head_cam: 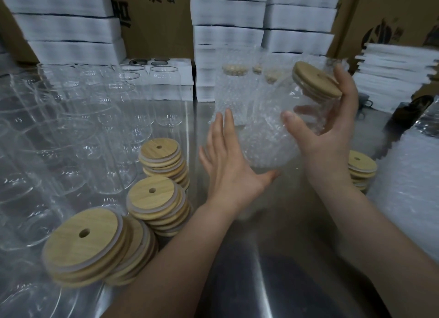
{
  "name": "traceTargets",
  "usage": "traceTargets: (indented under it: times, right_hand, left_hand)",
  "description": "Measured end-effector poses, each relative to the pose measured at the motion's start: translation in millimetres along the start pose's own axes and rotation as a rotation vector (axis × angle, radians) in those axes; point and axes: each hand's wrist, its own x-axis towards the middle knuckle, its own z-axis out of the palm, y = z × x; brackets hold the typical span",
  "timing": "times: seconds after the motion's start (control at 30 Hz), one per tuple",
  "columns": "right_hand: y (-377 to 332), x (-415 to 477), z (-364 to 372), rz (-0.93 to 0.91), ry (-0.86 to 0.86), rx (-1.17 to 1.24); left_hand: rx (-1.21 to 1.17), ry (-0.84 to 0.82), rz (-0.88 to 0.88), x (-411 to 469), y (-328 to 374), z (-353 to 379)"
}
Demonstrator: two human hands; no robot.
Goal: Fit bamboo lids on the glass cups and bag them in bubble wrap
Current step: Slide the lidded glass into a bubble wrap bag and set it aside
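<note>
Bagging step judged to be in hand. A clear glass cup [308,113], already capped with a round bamboo lid [316,80], is held tilted in the air above the middle of the shiny steel desk [249,258], its lid turned toward the far right corner. The right hand [330,132] is curled round the cup's wall, thumb on the near side, fingers behind. The cup's lower part is seen inside a clear bubble-wrap bag [266,142]; the lid is uncovered. The left hand [228,161] is spread wide with fingers straight, laid against the bag's left side, thumb beneath it; nothing is gripped. Next move, as judged: the bag is to be drawn up over the lid, which calls for a pinch at the bag's mouth while the cup is steadied. Bagged cups [234,87] are stood at the far edge. Bare glass cups [71,127] are massed along the left edge, with stacked bamboo lids [156,199] toward the front left. A smaller lid stack [361,168] is noted by the right edge, beside a heap of flat bubble wrap [403,187].
</note>
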Motion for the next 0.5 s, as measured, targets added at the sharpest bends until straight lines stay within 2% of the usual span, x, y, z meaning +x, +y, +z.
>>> traceTargets:
  times: [0.13, 0.33, 0.5]
  right_hand:
    - [-3, 0, 0, -0.009, 0.020, 0.011]
    - [-3, -3, 3, -0.026, -0.067, -0.025]
    - [-1, -10, 8, 0.004, -0.148, -0.052]
  left_hand:
    - [-0.043, -0.125, -0.110, 4, -7, 1]
    - [-0.199, -0.058, -0.116, 1, -1, -3]
    - [-0.443, -0.069, -0.185, -2, 1, -8]
